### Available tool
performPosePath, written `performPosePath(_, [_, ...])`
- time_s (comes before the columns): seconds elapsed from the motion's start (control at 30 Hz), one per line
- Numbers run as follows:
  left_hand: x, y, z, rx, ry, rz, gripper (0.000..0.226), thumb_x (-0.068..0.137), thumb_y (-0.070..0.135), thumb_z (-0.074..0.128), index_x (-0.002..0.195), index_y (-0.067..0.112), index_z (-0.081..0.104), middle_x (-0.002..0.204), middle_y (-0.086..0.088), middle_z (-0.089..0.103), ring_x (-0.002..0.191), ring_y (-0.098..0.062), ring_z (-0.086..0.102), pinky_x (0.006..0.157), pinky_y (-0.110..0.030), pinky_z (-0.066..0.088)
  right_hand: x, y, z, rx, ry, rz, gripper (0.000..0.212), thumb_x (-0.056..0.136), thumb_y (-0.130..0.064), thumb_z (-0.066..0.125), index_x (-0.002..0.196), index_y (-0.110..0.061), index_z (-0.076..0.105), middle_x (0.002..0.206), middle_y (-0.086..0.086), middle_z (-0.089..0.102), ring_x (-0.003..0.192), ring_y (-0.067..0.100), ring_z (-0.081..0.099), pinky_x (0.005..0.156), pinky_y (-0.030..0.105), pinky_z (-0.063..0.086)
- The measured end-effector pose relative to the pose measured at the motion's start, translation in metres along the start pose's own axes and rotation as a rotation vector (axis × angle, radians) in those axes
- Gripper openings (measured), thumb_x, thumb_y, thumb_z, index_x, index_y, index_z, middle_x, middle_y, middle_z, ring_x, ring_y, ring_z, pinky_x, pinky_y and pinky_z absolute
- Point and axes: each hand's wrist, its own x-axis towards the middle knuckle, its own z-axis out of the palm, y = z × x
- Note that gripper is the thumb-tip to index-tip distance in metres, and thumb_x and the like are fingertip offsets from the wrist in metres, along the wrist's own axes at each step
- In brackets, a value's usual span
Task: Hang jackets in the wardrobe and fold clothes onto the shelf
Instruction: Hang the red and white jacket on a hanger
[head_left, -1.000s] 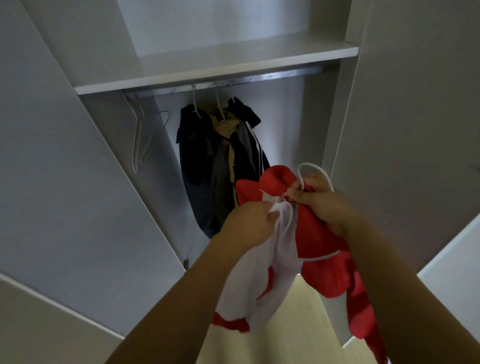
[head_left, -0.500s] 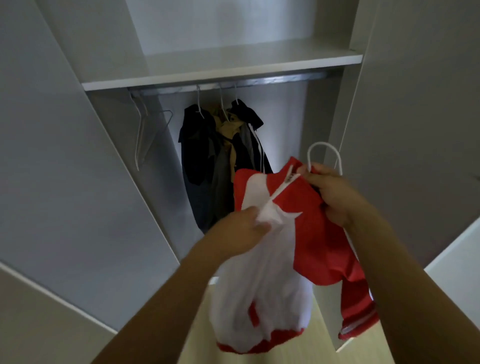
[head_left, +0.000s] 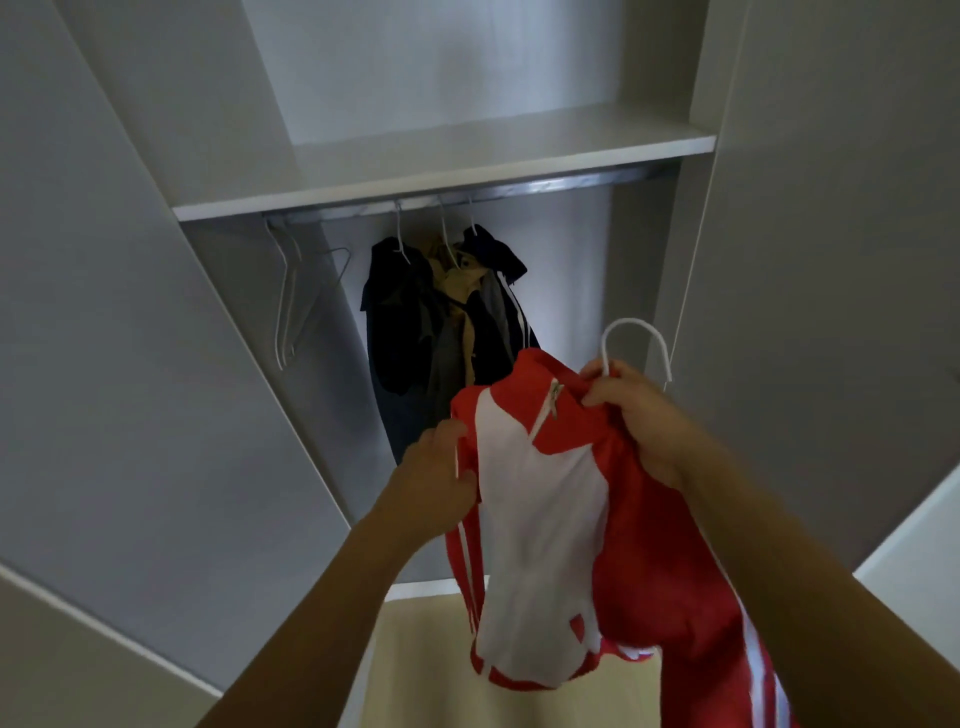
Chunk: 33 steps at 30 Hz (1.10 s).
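Wardrobe door, left: grey panel, swung open, filling the left of the view.

Empty hangers: thin white wire, hanging from the left end of the rail, close against the inner wall; how many there are cannot be told.

Shelf: white board across the wardrobe, just above the rail.

Rail: metal bar directly beneath the shelf, running the width of the compartment.

Hung jackets: a tight cluster of dark and tan garments on white hangers at the middle of the rail, touching one another; individual pieces are hard to separate in the dim light.

Left hand: raised in front of the wardrobe opening, fingers curled onto the left shoulder edge of the red and white jacket, pinching the fabric there.

Red and white jacket: held up between both hands, below the rail and apart from it, in front of and slightly right of the hung jackets. White front panel faces the camera, zip near the collar, striped red sleeves trailing down to the lower right.

White hanger: its hook stands above the jacket collar, free of the rail.

Right hand: closed around the hanger's neck together with the collar.

Wardrobe door, right: grey panel, open.
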Motion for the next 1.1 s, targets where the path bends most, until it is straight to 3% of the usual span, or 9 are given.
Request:
performPosePath(0.13, [0.033, -0.002, -0.023, 0.071, 0.106, 0.1, 0.052, 0.088, 0.027, 0.067, 0.135, 0.017, 0.046, 0.129, -0.005, 0.055, 0.122, -0.024, 0.05, 0.109, -0.047, 0.036, -0.003, -0.014, 0.007, -0.169, -0.101, -0.089, 0.03, 0.076, 0.004, 0.054, 0.089, -0.023, 0.06, 0.081, 0.012, 0.054, 0.074, 0.024, 0.053, 0.063, 0.03, 0.042])
performPosePath(0.27, [0.046, 0.006, -0.026, -0.052, -0.035, 0.194, 0.013, 0.098, 0.025, 0.053, 0.103, 0.021, 0.064, 0.098, 0.002, 0.067, 0.095, -0.014, 0.063, 0.093, -0.043, 0.05, -0.003, -0.028, 0.02, -0.235, -0.243, -0.161, 0.055, 0.084, 0.006, 0.055, 0.127, -0.028, 0.047, 0.091, 0.007, 0.055, 0.08, 0.019, 0.057, 0.074, 0.028, 0.047])
performPosePath(0.47, [0.031, -0.046, -0.048, -0.116, 0.178, 0.034, 0.021, 0.099, 0.037, 0.047, 0.102, 0.023, 0.063, 0.093, 0.009, 0.066, 0.087, -0.008, 0.062, 0.086, -0.028, 0.049, 0.005, -0.05, -0.006, -0.887, -0.31, -0.065, 0.086, 0.087, -0.02, 0.07, 0.146, -0.047, 0.013, 0.121, 0.005, 0.047, 0.107, 0.02, 0.055, 0.093, 0.025, 0.045])
performPosePath(0.6, [0.024, -0.055, -0.067, -0.005, 0.194, 0.099, 0.025, 0.097, 0.043, 0.049, 0.107, 0.026, 0.064, 0.09, 0.012, 0.066, 0.083, -0.002, 0.061, 0.075, -0.009, 0.04, 0.013, -0.037, 0.003, -1.167, -0.241, -0.066, 0.036, 0.087, -0.054, 0.06, 0.111, -0.027, 0.065, 0.102, -0.004, 0.069, 0.097, 0.013, 0.065, 0.087, 0.023, 0.049])
performPosePath(0.73, [0.026, -0.039, -0.076, 0.035, 0.171, 0.15, 0.022, 0.095, 0.045, 0.053, 0.103, 0.026, 0.059, 0.086, 0.016, 0.061, 0.078, 0.0, 0.058, 0.072, -0.011, 0.041, 0.03, -0.027, 0.032, -1.135, -0.174, -0.274, 0.026, 0.095, -0.024, 0.059, 0.116, -0.011, 0.066, 0.111, 0.003, 0.069, 0.103, 0.014, 0.063, 0.091, 0.027, 0.047])
performPosePath(0.8, [0.027, -0.042, -0.091, 0.011, 0.016, 0.057, 0.022, 0.095, 0.042, 0.054, 0.108, 0.024, 0.058, 0.095, 0.01, 0.065, 0.087, -0.007, 0.062, 0.079, -0.023, 0.05, 0.038, -0.025, 0.036, -1.064, -0.118, -0.305, 0.025, 0.096, -0.011, 0.057, 0.119, -0.007, 0.065, 0.114, 0.004, 0.066, 0.106, 0.012, 0.057, 0.091, 0.02, 0.041])
performPosePath(0.93, [0.021, -0.054, -0.112, -0.078, -0.344, -0.125, 0.021, 0.096, 0.02, 0.049, 0.102, 0.017, 0.069, 0.102, -0.004, 0.069, 0.097, -0.02, 0.065, 0.088, -0.032, 0.052, 0.061, -0.024, 0.029, -0.972, 0.06, -0.257, 0.024, 0.093, -0.001, 0.056, 0.115, 0.004, 0.063, 0.114, 0.02, 0.066, 0.109, 0.03, 0.06, 0.099, 0.04, 0.045])
performPosePath(1.0, [0.014, -0.038, -0.102, -0.237, -0.442, -0.087, 0.027, 0.093, 0.016, 0.049, 0.083, 0.024, 0.072, 0.083, 0.003, 0.072, 0.082, -0.01, 0.069, 0.074, -0.023, 0.053, 0.072, -0.028, 0.027, -0.978, 0.088, -0.259, 0.016, 0.09, -0.003, 0.06, 0.104, 0.001, 0.067, 0.103, 0.023, 0.067, 0.1, 0.034, 0.064, 0.094, 0.047, 0.048])
performPosePath(1.1, [0.018, -0.006, -0.068, -0.359, -0.364, -0.074, 0.03, 0.093, 0.008, 0.047, 0.075, 0.019, 0.068, 0.067, 0.004, 0.067, 0.065, -0.008, 0.066, 0.059, -0.016, 0.05, 0.085, -0.036, 0.014, -0.954, 0.09, -0.328, 0.034, 0.083, 0.0, 0.065, 0.071, -0.032, 0.072, 0.069, -0.007, 0.068, 0.07, 0.014, 0.066, 0.076, 0.023, 0.055])
